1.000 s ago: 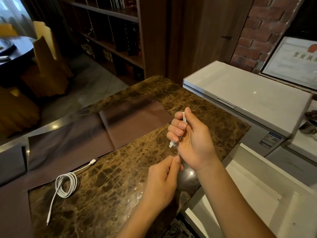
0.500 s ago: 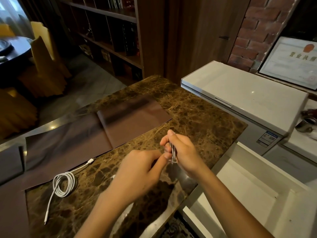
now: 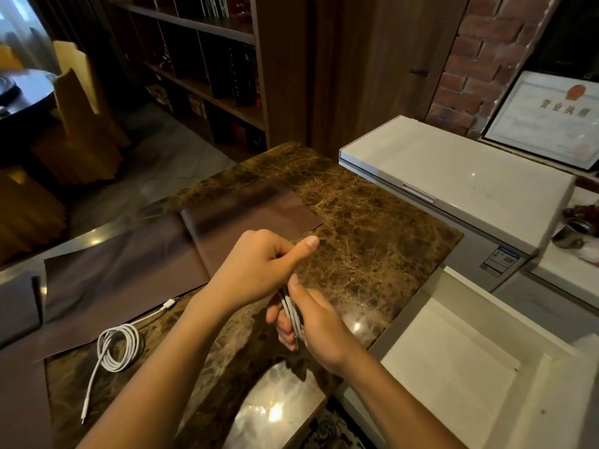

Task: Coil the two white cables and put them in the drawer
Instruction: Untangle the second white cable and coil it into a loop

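**Cable bundle gripped over the counter, second coil lying to the left**

Two bare forearms come in from the bottom edge and meet above the near part of the marble counter (image 3: 372, 241). The right hand (image 3: 319, 330) has its fingers curled around a white cable (image 3: 291, 315), which is folded into several parallel strands. The strands run between the thumb and the fingers, and the bundle stands almost upright in the fist.

The left hand (image 3: 256, 264) is just above, touching the top of the bundle. Its fingers are curled and its thumb points straight out to the right. The palm side is hidden, so I cannot tell if it really pinches the cable.

To the left, well apart from the hands, the second white cable (image 3: 118, 348) lies on the counter as a loose coil. One end trails toward the near edge. The other end, with its plug, reaches to the edge of a brown cloth (image 3: 129, 280) spread on the counter behind it.

On the right, beside the counter and lower, the drawer (image 3: 447, 361) is pulled open, with a pale inside.

Further back stands a white freezer (image 3: 453, 170), with a metal cup (image 3: 569, 233) at its right end. Behind it a framed certificate (image 3: 547, 118) leans at the wall. At the far left are a dark bookshelf (image 3: 201, 59) and yellow chairs (image 3: 81, 124).
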`<state>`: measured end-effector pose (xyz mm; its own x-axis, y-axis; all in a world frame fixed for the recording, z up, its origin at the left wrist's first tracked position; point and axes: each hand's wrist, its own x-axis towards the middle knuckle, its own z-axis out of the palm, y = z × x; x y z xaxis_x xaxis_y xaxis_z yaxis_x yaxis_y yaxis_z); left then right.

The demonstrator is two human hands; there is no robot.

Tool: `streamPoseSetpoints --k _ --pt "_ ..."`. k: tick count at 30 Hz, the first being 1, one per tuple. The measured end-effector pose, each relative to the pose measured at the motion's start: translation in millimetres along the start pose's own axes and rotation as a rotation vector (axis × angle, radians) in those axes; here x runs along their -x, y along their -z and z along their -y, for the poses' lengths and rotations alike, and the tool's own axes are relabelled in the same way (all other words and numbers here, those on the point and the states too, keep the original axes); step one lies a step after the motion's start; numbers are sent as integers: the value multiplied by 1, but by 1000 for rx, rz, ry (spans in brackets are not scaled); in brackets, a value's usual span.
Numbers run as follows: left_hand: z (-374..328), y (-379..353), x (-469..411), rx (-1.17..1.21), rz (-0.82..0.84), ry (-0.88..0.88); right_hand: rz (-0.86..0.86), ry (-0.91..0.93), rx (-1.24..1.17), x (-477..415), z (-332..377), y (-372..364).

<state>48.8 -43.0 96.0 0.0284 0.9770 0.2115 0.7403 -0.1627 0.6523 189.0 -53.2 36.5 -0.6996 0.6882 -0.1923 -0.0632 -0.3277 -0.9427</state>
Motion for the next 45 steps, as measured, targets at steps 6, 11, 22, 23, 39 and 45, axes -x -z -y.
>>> streamPoseSetpoints --k 6,11,22,23,39,45 --pt "2 -17 2 487 -8 126 137 54 -141 13 13 -8" --pt "-10 -31 19 831 -58 278 205 95 -395 20 31 -5" --pt "-20 -65 48 836 -286 171 157 171 -614 14 39 17" --pt "-19 -64 50 804 -287 154 162 166 -622 15 38 18" --pt "-10 -54 64 466 -274 124 249 138 -660 11 27 30" --pt "-13 -60 73 354 -199 153 160 125 -385 21 18 36"
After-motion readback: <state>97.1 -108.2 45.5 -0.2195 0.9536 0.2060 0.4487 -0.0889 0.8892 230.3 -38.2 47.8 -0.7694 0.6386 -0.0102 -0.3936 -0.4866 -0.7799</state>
